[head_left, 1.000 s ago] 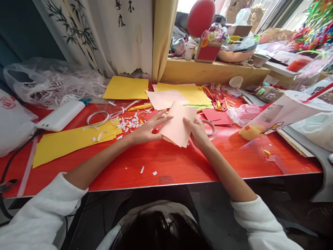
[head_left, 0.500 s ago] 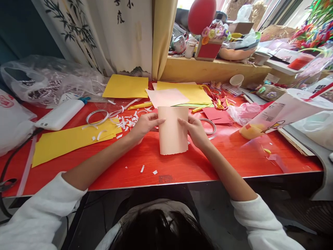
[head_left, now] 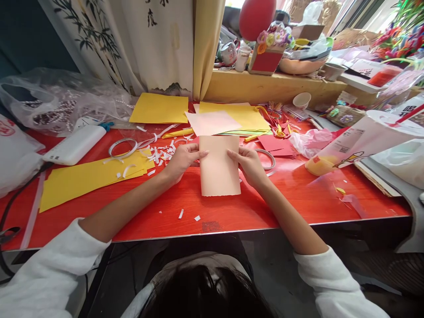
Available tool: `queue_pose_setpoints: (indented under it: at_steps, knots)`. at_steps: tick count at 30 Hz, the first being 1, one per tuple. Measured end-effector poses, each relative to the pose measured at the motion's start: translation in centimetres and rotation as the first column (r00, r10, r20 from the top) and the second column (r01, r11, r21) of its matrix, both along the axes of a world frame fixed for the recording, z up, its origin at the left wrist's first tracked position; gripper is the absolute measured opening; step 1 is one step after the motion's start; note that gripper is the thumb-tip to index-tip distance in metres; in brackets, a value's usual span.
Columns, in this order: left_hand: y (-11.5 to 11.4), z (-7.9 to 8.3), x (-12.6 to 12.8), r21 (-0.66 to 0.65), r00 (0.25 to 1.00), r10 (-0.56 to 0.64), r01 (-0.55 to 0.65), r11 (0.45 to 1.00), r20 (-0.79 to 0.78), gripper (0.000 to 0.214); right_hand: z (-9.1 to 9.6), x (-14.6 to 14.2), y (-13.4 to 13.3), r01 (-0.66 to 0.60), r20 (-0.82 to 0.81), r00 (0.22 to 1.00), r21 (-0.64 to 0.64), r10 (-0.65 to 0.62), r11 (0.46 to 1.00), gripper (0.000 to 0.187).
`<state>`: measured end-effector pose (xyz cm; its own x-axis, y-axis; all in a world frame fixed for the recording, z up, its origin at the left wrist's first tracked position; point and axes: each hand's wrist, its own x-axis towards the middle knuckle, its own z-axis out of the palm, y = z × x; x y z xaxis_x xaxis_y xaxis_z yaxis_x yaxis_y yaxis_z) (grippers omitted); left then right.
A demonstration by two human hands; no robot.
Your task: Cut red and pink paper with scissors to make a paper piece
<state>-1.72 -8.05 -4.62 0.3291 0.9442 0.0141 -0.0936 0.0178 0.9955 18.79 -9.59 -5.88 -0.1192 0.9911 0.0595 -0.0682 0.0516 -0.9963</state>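
Peach paper (head_left: 219,172) is pinched by fingers (head_left: 202,154) of left hand (head_left: 180,163) and right hand (head_left: 251,165), forearms (head_left: 130,205) slanting inward above the surface (head_left: 149,223).

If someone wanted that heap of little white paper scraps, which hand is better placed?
Probably the left hand: the heap of small white paper scraps lies just beside it, while the right hand is beyond the rectangular peach paper both hands hold.

Glossy red tabletop (head_left: 261,207): my right hand (head_left: 252,168) could pass freely just below and right of centre.
Tall white cup with red straw (head_left: 354,140): blocks me at frame right.
Shredded white paper strips (head_left: 159,154): crowd my left hand (head_left: 181,161), left of centre.
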Motion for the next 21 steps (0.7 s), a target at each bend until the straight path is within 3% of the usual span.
queue_pose_setpoints:
  at_steps: [21]
  knots:
    - [-0.05,0.04,-0.02,-0.011,0.998,0.044,-0.043,0.999,0.038,0.033,-0.06,0.08,0.03,0.01,0.007,1.0,-0.021,-0.01,1.0,0.033]
